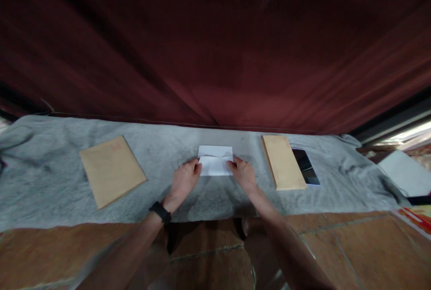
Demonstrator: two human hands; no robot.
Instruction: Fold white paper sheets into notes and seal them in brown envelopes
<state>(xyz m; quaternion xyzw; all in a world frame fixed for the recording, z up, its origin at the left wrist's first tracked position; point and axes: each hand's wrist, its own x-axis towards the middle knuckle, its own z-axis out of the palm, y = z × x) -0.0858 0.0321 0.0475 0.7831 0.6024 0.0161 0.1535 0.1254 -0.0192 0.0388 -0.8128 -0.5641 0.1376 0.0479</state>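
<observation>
A folded sheet of white paper (216, 164) lies in front of me on the grey cloth (164, 146), one flap turned over toward me. My left hand (185, 177) pinches its left edge between thumb and fingers, and a dark band is on that wrist. At the right edge, my right hand (244, 173) grips the same sheet, thumb on top. The fingertips under the paper are hidden.
To the left lies a large brown envelope (112, 171), turned at an angle. On the right is a stack of narrow brown envelopes (286, 164), partly over a dark phone-like device (306, 166). A dark red curtain (215, 56) hangs behind; tiled floor (353, 249) shows below.
</observation>
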